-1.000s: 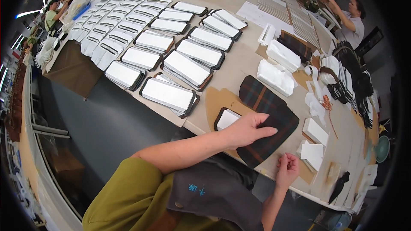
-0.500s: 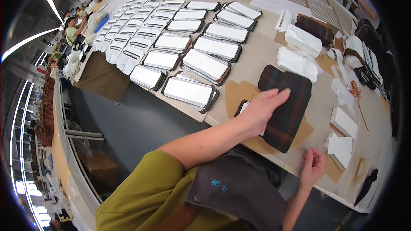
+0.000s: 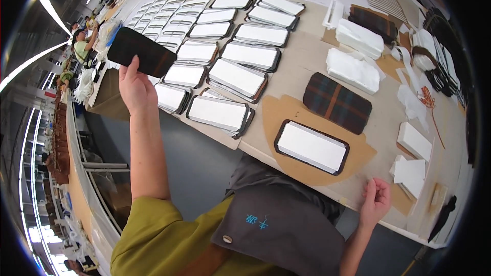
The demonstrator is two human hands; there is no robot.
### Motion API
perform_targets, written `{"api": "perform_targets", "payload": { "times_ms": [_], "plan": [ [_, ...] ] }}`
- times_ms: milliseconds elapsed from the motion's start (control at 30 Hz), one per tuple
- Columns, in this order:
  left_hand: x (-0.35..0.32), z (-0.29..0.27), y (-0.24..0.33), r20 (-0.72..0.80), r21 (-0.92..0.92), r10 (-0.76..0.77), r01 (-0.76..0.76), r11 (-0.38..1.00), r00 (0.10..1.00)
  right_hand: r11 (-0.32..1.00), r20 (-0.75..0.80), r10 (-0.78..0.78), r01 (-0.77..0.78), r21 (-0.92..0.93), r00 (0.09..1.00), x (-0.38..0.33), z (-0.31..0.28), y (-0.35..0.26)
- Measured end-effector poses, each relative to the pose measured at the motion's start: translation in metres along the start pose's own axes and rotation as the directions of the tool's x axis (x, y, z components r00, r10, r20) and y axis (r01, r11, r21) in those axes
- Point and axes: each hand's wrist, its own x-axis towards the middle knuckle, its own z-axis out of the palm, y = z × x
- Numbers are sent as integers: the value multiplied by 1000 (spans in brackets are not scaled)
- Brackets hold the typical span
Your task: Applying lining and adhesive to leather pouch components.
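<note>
My left hand (image 3: 137,89) is closed on a dark plaid fabric piece (image 3: 140,53) with rounded corners. It holds the piece raised at the left, over the near ends of the laid-out rows, hiding some of them. Another plaid fabric piece (image 3: 337,103), crossed by a brown stripe, lies on a tan card sheet (image 3: 279,110). Nearer me on the same sheet is a dark-edged piece with a white panel (image 3: 312,147) on top. At the table's front edge, my right hand (image 3: 377,197) rests with curled fingers and nothing visible in them.
Rows of white-topped, dark-edged pieces (image 3: 220,112) cover the table's left side. Folded white stacks (image 3: 353,70) and a dark plaid stack (image 3: 373,23) stand at the right. White cards (image 3: 409,174) lie near the right edge. A person (image 3: 82,46) works at the far left.
My left hand has swung from the tan card sheet to the far left, carrying a plaid piece. The striped plaid piece and white-panelled piece are now uncovered. My right hand stays nearly still.
</note>
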Motion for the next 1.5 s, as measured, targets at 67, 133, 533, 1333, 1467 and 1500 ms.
{"api": "perform_targets", "payload": {
  "times_ms": [67, 133, 533, 1333, 1467, 1500],
  "plan": [
    [-3, -8, 10, -30, 62, 34, -32, 998, 999, 1000, -3, -1, 1, 12, 1000, -1, -1, -1],
    [-1, -19, 5, -49, 61, 33, -30, 998, 998, 1000, -11, -4, 5, 20, 1000, -3, -1, -3],
    [4, -21, -12, 103, 349, 24, -59, 935, 994, 990, -72, -122, 116, -77, 990, -17, -7, 8],
    [-6, -109, -33, 652, 735, 123, -663, 143, 749, 951, -49, -153, 133, -280, 987, -10, -1, 3],
    [-18, -138, -50, 672, 736, -196, -674, 69, 714, 940, -92, -135, 98, -327, 987, -15, -2, 0],
    [-22, -143, -50, 637, 769, -249, -620, 154, 729, 934, -89, -142, 104, -342, 986, -14, -4, -2]
  ]
}}
